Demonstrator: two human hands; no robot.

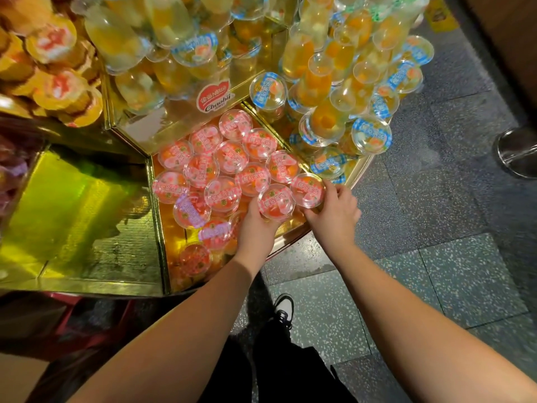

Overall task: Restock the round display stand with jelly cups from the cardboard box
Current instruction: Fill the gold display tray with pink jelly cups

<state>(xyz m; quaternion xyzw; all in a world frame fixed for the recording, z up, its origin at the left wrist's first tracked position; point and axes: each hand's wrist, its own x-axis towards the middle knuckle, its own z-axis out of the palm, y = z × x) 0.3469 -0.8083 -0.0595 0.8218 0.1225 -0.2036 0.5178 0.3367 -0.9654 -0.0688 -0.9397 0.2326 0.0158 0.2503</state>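
2 bare forearms reached in from the near edge. The left hand [255, 225] gripped a pink-lidded jelly cup [276, 200], the right hand [334, 210] another cup [308, 189], both at the front of the gold display stand [293, 232] compartment, blue-lidded cups [372, 135] stacked beside.

both bare arms reached forward and down, side by side. left hand [255, 225] and right hand [334, 210] curled, fingers gripping, palms turned inward.
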